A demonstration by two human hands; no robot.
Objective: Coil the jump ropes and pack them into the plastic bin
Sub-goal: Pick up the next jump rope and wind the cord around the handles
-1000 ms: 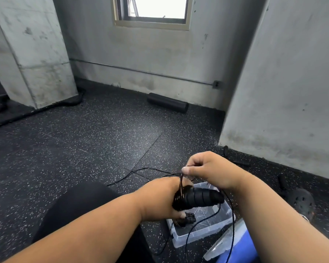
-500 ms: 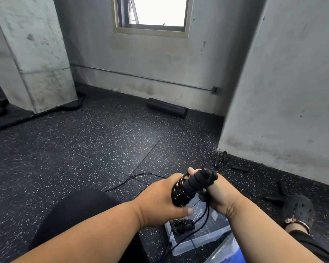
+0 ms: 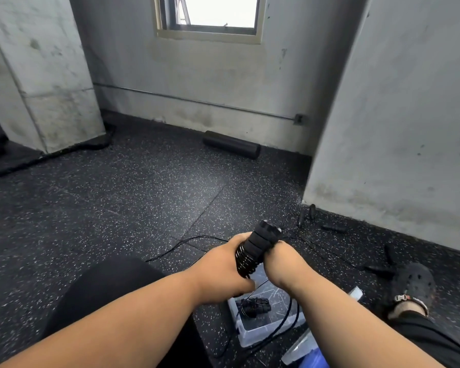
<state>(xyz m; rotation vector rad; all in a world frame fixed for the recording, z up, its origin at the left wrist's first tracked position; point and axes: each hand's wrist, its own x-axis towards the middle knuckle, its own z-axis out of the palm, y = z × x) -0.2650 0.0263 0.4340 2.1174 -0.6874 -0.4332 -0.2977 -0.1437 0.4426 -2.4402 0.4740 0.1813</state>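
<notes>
Speckled black rubber floor (image 3: 144, 197) lay under us. Our left hand (image 3: 221, 266) gripped the jump rope handle (image 3: 260, 244) at its wound cord; our right hand (image 3: 282, 261) curled round the same handle. Below them sat the plastic bin (image 3: 266, 333), holding a coiled rope (image 3: 254, 308).

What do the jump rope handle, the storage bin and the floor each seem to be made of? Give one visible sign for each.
Jump rope handle: probably foam or soft rubber; matt black with ribbed segments.
Plastic bin: clear, slightly glossy plastic; the coiled rope inside and the floor show through its walls.
Floor: likely rubber gym flooring; dull black with pale speckles and a visible seam.
</notes>
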